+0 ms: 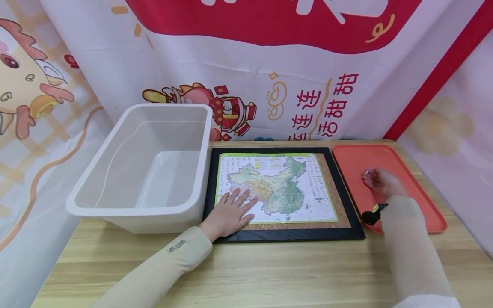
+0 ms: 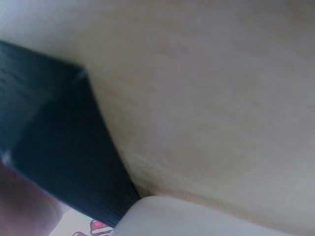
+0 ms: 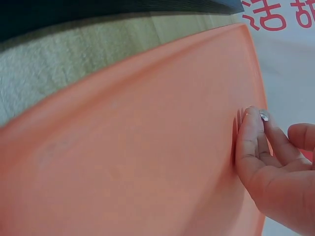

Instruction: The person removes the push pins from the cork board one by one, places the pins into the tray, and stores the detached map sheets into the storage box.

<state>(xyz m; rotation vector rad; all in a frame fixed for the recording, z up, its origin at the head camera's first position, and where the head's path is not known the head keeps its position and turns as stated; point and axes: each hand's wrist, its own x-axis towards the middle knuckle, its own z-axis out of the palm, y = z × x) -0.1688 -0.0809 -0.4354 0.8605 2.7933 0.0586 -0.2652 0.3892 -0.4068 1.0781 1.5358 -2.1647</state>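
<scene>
My left hand (image 1: 230,214) rests with spread fingers on the lower left part of a printed map (image 1: 265,188). The map lies on a cork board with a black frame (image 1: 289,235). In the left wrist view the dark frame corner (image 2: 74,147) shows close up. My right hand (image 1: 385,183) is over a red-orange tray (image 1: 400,162), fingers bent loosely. In the right wrist view the fingers (image 3: 251,142) come down by the tray surface, and the thumb stands apart from them. A small silvery shiny spot (image 3: 264,115) shows at one fingertip; I cannot tell what it is.
A deep white plastic bin (image 1: 135,209) stands left of the framed board. Wooden tabletop (image 1: 292,269) runs along the front. A printed cloth backdrop (image 1: 246,60) hangs behind the table, and more cloth flanks both sides. A black wrist device (image 1: 371,216) sits on the right wrist.
</scene>
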